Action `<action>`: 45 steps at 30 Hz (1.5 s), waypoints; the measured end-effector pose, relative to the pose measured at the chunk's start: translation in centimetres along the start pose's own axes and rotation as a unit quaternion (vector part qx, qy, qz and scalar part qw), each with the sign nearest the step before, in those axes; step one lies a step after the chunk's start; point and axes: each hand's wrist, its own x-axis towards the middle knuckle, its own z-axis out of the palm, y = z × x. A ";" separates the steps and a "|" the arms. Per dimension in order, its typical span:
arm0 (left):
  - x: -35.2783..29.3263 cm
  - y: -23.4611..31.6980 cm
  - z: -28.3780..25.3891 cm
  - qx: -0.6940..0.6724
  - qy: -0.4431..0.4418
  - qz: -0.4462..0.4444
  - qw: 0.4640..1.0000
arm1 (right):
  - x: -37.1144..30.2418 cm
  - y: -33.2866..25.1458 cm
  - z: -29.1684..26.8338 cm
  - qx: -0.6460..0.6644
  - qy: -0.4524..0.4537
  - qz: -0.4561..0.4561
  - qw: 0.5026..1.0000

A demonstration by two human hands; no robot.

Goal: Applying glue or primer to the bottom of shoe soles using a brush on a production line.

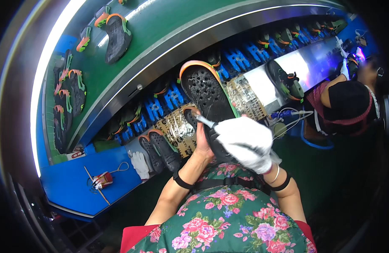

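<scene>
A black clog-like shoe [203, 86] with many round holes and an orange and green edge is held up in front of my apron. My left hand [203, 141], bare, is closed on its near left side. On my right hand [245, 141] is a white glove; its fingers close round a slim tool [206, 121] with a pale shaft, whose end lies over the shoe's left side by my left fingers. The tool's exact kind is not plain, and my glove covers much of the shoe's near end.
Beyond the shoe runs a row of blue holders [174, 96] with more shoes. A taped cardboard strip [177, 130] lines the bench. At left are a pair of shoes [165, 147], white gloves [139, 163] and a blue table [76, 189]. A co-worker [346, 103] sits at right.
</scene>
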 end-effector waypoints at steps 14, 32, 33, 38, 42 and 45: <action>1.0 1.1 0.2 -0.068 -0.041 0.011 0.997 | -1.7 0.1 0.8 -0.009 0.044 0.023 0.999; 4.6 -3.3 4.5 -0.100 -0.062 0.022 0.993 | -2.8 1.7 -6.4 0.184 0.050 0.108 0.976; 5.1 -3.6 4.7 -0.090 -0.055 0.029 0.994 | -2.7 2.0 -7.3 0.115 0.037 0.066 0.990; 6.8 -5.4 5.2 -0.063 -0.024 0.069 0.995 | -1.8 1.2 -10.2 0.007 -0.039 -0.074 0.996; 8.2 -6.4 5.2 -0.042 -0.097 0.059 0.993 | -2.4 2.7 -12.7 0.133 0.014 0.096 0.986; 9.0 -7.5 5.6 -0.060 -0.111 0.091 0.988 | -2.4 3.1 -13.7 0.014 -0.032 -0.075 0.997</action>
